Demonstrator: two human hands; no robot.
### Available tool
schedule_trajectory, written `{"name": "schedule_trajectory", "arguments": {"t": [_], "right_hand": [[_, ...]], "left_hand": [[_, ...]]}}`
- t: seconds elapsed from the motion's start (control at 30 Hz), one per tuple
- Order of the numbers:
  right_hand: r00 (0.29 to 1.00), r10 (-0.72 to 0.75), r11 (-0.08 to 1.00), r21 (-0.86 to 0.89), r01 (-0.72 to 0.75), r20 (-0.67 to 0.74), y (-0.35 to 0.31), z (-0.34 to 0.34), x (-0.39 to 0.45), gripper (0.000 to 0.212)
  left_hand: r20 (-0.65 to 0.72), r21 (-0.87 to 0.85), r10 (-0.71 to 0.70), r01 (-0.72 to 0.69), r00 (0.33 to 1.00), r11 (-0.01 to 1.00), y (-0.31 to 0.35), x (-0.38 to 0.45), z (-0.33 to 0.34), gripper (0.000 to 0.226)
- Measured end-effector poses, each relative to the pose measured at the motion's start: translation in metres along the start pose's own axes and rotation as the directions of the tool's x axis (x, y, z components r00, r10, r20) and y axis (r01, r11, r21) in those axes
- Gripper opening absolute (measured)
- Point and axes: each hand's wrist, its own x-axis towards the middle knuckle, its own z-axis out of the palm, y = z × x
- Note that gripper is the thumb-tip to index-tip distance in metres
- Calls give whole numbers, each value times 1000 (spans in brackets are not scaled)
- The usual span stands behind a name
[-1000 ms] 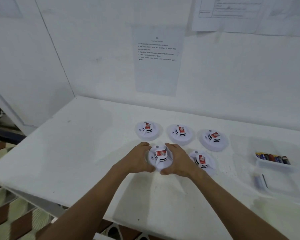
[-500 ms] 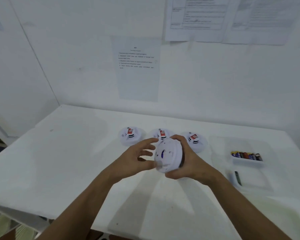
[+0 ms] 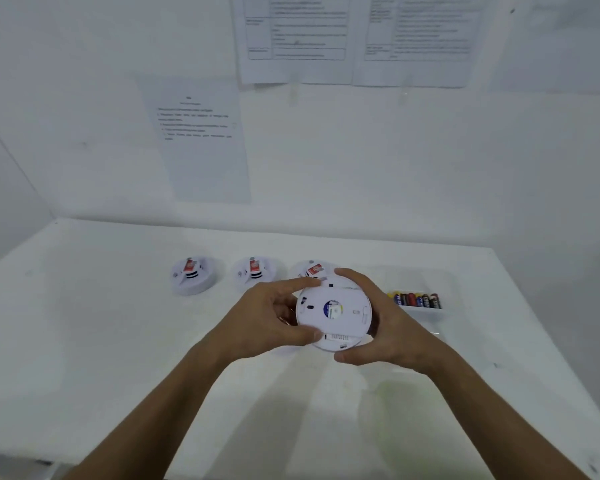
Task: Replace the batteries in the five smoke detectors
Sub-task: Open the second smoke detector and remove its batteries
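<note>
I hold a round white smoke detector (image 3: 333,315) above the white table (image 3: 84,341), its flat back with a round blue label turned toward me. My left hand (image 3: 267,317) grips its left rim with thumb and fingers. My right hand (image 3: 381,323) wraps its right rim. Three more white detectors stand in a row behind: a left detector (image 3: 193,276), a middle detector (image 3: 255,271), and a right detector (image 3: 312,270) partly hidden by my fingers. Each carries a red label on top. A row of batteries (image 3: 416,300) lies in a clear tray to the right.
The clear plastic tray (image 3: 440,282) sits at the right of the table, close to my right hand. Printed sheets (image 3: 201,140) hang on the white wall behind. The table's left edge drops off near the left side of the view.
Both hands lifted the detector off the table and flipped it over, so its back now faces me. My view has tilted upward toward the wall.
</note>
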Motion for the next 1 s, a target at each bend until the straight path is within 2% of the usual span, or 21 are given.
{"name": "schedule_trajectory", "arguments": {"t": [0.33, 0.73, 0.9, 1.0], "right_hand": [[975, -72, 996, -71, 58, -212, 18, -19, -11, 102], [969, -57, 997, -72, 41, -242, 26, -17, -15, 98], [980, -30, 999, -25, 25, -199, 25, -25, -16, 99], [987, -17, 1000, -29, 13, -160, 25, -27, -19, 107]], "left_hand": [[-50, 106, 27, -22, 998, 994, 20, 15, 29, 63], [-123, 224, 89, -60, 988, 973, 27, 8, 43, 47], [-29, 239, 55, -47, 998, 970, 32, 9, 37, 60], [11, 222, 21, -23, 1000, 975, 31, 12, 34, 65]]}}
